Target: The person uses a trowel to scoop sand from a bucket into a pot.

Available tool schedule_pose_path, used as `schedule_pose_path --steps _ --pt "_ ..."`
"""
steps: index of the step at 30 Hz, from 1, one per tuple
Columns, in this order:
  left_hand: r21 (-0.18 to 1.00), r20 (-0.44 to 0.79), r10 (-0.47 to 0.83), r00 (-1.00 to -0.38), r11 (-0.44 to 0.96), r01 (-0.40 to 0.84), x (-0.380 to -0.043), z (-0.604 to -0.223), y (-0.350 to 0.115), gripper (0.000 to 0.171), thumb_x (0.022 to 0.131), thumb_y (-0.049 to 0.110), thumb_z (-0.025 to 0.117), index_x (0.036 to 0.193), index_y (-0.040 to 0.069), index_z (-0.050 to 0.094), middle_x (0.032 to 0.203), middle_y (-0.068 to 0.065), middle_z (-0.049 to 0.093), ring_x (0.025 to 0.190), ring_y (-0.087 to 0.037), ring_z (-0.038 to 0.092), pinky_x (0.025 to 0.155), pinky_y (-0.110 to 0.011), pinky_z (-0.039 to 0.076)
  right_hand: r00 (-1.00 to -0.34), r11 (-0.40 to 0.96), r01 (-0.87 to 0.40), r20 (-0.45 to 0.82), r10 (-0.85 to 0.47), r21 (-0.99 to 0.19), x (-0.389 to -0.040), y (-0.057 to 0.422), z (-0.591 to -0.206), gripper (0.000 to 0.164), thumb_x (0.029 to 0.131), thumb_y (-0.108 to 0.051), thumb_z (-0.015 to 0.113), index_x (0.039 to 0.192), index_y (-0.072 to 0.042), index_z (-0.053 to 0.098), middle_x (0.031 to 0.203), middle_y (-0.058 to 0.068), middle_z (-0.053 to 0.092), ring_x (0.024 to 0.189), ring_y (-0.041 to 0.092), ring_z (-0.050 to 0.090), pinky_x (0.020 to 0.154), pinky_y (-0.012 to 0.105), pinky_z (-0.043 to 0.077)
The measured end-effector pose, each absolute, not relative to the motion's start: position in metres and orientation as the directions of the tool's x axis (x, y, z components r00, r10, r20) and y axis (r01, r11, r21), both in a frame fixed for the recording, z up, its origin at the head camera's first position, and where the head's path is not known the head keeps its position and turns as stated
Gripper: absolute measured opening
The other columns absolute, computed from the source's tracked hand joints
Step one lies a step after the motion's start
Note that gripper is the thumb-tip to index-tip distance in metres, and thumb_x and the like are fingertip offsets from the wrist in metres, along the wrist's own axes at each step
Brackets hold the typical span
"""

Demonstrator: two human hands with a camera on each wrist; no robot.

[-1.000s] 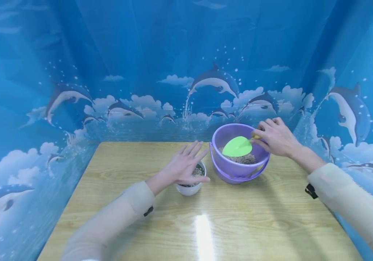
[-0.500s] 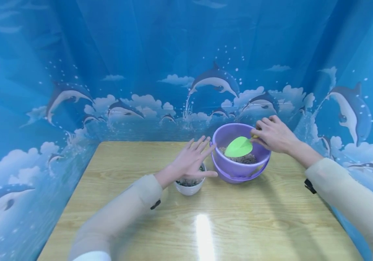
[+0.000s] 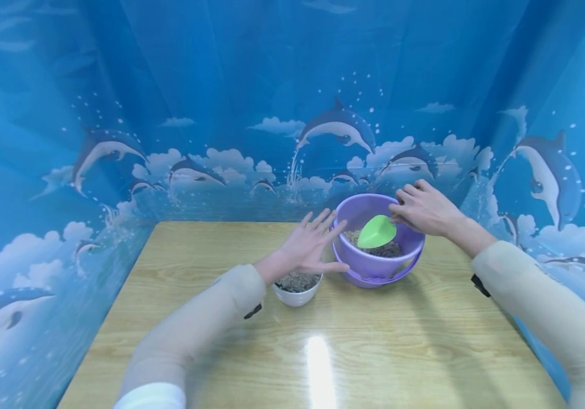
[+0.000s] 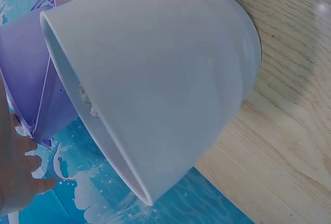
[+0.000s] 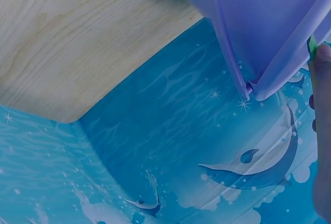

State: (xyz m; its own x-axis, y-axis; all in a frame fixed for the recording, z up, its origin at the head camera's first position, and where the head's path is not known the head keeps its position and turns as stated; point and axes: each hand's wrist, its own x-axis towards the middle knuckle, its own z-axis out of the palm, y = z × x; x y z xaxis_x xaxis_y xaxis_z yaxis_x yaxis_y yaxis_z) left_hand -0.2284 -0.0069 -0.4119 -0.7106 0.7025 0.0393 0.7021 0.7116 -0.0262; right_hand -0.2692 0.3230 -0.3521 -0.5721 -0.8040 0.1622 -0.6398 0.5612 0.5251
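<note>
My right hand (image 3: 425,209) grips a small trowel whose bright green blade (image 3: 376,232) dips inside a purple bucket (image 3: 369,264). Greyish crumbly soil (image 3: 390,250) lies in the bucket, below the blade. Fingers spread, my left hand (image 3: 312,245) reaches across a white pot (image 3: 296,299) to the bucket's near-left rim, where the fingertips overlap the rim in the head view. More soil (image 3: 297,282) fills part of the pot. In the left wrist view the pot (image 4: 155,79) covers most of the picture. A sliver of green trowel (image 5: 312,47) shows by the thumb in the right wrist view.
A wooden table (image 3: 210,250) carries the pot and bucket, both towards its far edge. A blue curtain (image 3: 220,85) printed with dolphins encloses the table at the back and sides. The bucket's handle (image 3: 381,280) hangs down at its front.
My left hand has moved right and slightly away, from over the pot to the bucket's rim, uncovering the pot's soil. My right hand has shifted slightly left, and the trowel's blade has turned steeper.
</note>
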Motion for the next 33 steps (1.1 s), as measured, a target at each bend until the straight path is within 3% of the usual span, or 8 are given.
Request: schedule_pose_path --steps 8,15,33 --pt "-0.065 0.012 0.682 -0.731 0.730 0.680 -0.235 -0.412 0.004 0.107 0.092 0.090 0.035 0.172 0.024 0.007 0.180 -0.013 0.001 0.168 -0.033 0.006 0.137 -0.057 0.011 -0.604 0.530 -0.612 0.087 -0.792 0.587 -0.277 0.324 -0.354 0.030 0.098 -0.045 0.072 0.093 -0.018 0.059 0.087 0.008 0.060 0.082 0.028 0.049 0.081 0.045 0.045" --pt "-0.088 0.015 0.667 -0.745 0.743 0.664 -0.236 -0.410 0.011 0.103 0.093 0.090 0.034 0.171 0.026 0.013 0.180 -0.015 0.002 0.168 -0.034 0.009 0.136 -0.059 0.013 -0.614 0.518 -0.614 0.052 -0.788 0.596 -0.280 0.324 -0.359 0.027 0.098 -0.045 0.071 0.098 -0.019 0.063 0.094 0.009 0.064 0.087 0.028 0.050 0.082 0.045 0.044" --pt "-0.128 0.009 0.660 -0.752 0.746 0.653 -0.241 -0.409 0.018 0.097 0.095 0.088 0.029 0.171 0.032 0.009 0.180 -0.016 0.000 0.168 -0.034 0.008 0.137 -0.058 0.011 -0.649 0.522 -0.572 0.040 -0.760 0.633 -0.285 0.324 -0.365 0.018 0.099 -0.034 0.072 0.106 -0.018 0.068 0.115 0.015 0.071 0.098 0.032 0.055 0.087 0.048 0.045"
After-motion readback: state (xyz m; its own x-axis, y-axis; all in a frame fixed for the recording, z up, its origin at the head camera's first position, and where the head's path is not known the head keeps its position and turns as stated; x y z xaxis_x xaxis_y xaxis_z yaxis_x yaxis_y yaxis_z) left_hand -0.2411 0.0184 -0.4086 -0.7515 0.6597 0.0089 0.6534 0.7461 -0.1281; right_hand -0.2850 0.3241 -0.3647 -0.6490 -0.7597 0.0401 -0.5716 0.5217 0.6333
